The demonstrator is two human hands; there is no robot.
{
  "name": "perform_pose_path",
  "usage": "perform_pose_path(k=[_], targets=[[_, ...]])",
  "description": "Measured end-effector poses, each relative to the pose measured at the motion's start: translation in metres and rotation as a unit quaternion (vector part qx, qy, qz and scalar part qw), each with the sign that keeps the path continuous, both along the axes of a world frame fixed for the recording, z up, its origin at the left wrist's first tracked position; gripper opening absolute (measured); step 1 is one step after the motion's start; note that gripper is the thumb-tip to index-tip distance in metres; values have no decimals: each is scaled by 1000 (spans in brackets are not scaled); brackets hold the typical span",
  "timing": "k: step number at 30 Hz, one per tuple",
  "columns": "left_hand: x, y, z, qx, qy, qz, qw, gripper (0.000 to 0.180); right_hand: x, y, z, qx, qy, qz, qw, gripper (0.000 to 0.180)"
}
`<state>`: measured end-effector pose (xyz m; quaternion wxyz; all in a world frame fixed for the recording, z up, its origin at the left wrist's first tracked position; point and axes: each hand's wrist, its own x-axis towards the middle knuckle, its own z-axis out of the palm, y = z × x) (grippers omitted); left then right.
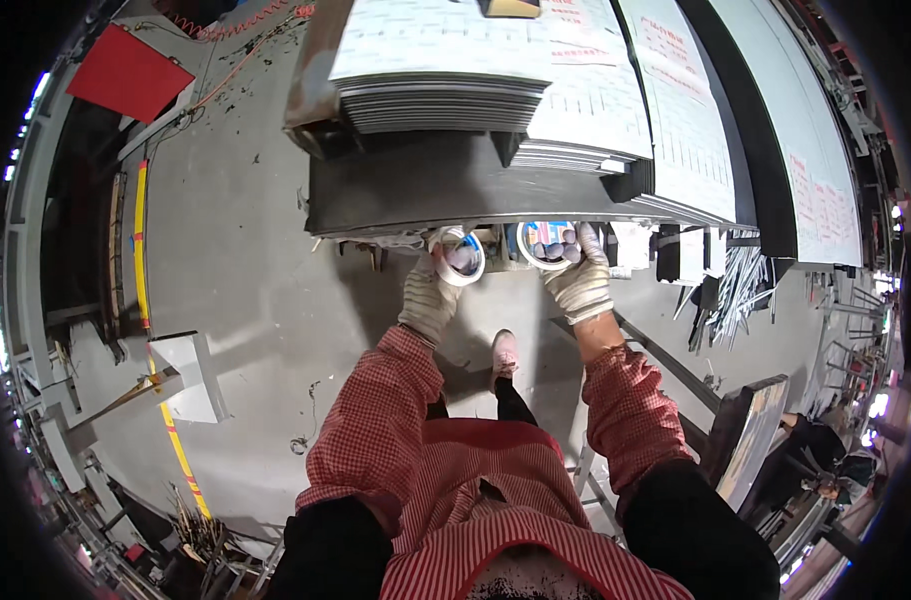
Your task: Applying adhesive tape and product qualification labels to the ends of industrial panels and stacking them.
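Note:
Both of my hands wear pale work gloves and reach to the near edge of a dark bench (pixel 405 190). My left hand (pixel 429 298) is closed round a white roll of tape (pixel 462 281), with fingers showing through its hole. A second roll of tape (pixel 522 245), white with a blue and red inner side, is gripped by my right hand (pixel 581 285), whose fingertips show inside the ring. The two rolls are held apart, side by side, just below the bench edge. The far parts of both rolls are partly hidden by the bench edge.
Stacked flat panels (pixel 445 105) with white printed covers lie on the bench. Thin metal strips (pixel 740 285) hang or lie at the right. A white angled box (pixel 190 375) and a yellow floor line (pixel 141 250) are at the left. A dark board (pixel 745 430) stands at lower right.

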<state>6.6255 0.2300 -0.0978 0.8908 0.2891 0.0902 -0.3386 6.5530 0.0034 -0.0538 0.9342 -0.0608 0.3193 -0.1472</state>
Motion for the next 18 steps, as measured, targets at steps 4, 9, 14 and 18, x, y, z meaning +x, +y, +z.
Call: perform_pose_path(k=[4,9,14,18], targets=[[36,-4,-32,431,-336,-16,837,44,19,-9,8,13,35,32,999,20],[60,-55,-8,594,-488,-373,519,46,18,-40,10,-53,-78,114,989,15],[22,-97,-97,239,-425,-116,865,46,-14,-29,-3,-58,40,261,963,19],[32,-87,-133,110,50,-91,989,49,-56,-7,-8,-127,131,311,933,29]])
